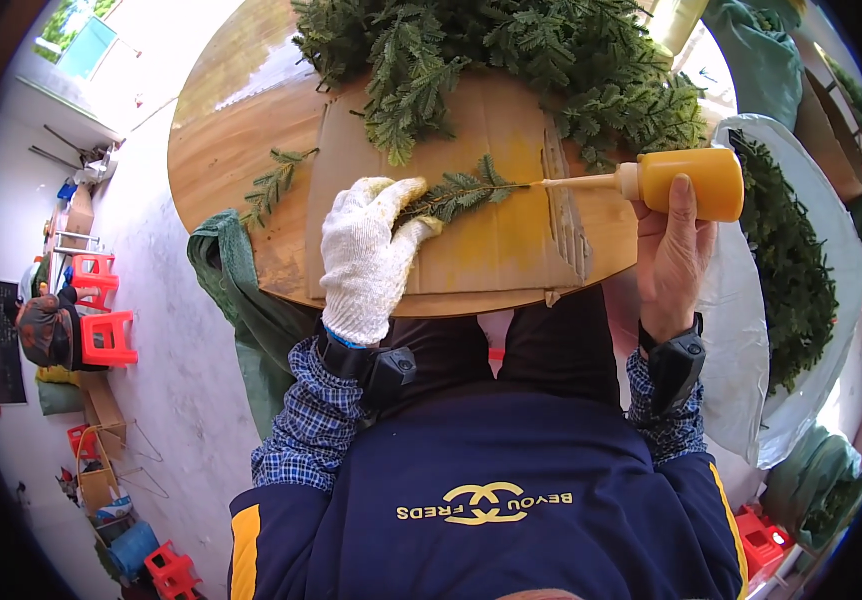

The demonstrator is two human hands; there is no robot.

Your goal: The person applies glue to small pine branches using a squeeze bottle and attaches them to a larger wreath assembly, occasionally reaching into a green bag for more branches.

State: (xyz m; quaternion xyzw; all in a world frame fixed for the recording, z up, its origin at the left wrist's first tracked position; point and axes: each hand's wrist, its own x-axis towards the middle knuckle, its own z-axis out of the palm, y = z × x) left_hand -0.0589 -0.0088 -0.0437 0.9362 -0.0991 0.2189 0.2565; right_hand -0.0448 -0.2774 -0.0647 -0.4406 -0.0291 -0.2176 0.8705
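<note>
My left hand (369,250), in a white knit glove with yellowed fingertips, pinches a short green fir sprig (461,195) whose stem end points right. Bare and wrapped round a yellow squeeze bottle (693,185), my right hand (679,245) holds it on its side. The bottle's long pale nozzle (581,182) points left and its tip meets the sprig's stem end. Under both lies a flat piece of cardboard (421,275) with yellow stains.
A heap of fir branches (511,60) covers the far side of the round wooden table (216,150). Another sprig (276,187) lies left of the cardboard. Green cloth (226,265) hangs at the table's left edge. An open white sack (736,340) of greenery stands right; red stools (106,338) are far left.
</note>
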